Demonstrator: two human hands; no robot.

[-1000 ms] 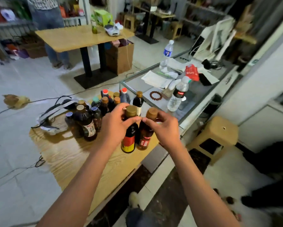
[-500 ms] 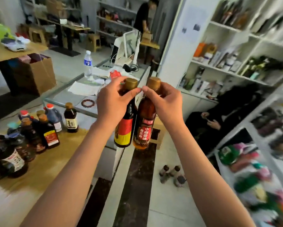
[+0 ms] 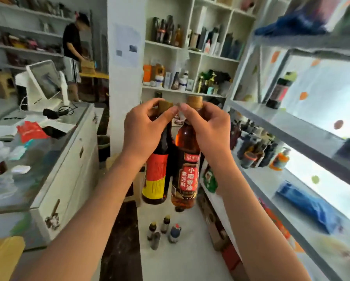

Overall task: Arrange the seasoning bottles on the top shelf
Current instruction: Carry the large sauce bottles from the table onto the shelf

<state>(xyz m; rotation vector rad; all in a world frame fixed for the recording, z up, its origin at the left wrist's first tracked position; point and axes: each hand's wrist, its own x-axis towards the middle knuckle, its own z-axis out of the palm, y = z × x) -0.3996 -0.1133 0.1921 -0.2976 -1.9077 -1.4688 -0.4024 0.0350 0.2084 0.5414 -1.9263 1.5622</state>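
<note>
My left hand (image 3: 144, 130) grips the neck of a dark sauce bottle (image 3: 155, 179) with a red and yellow label. My right hand (image 3: 207, 128) grips the neck of an amber oil bottle (image 3: 186, 175) with a red label. Both bottles hang side by side in the air at chest height, their tan caps showing above my fingers. To my right stands a white metal shelf rack (image 3: 287, 128). On its upper level one dark bottle (image 3: 280, 91) stands upright. The level below holds several bottles (image 3: 255, 147).
Three small bottles (image 3: 164, 230) stand on the floor ahead. A glass counter (image 3: 54, 151) runs along the left with a monitor (image 3: 43, 80) on it. White wall shelves (image 3: 190, 51) with goods fill the back. A person (image 3: 73, 51) stands far left.
I have turned from the wooden table toward the shelves. Both hands lifted the two bottles off the table and carried them along; the table has left the view.
</note>
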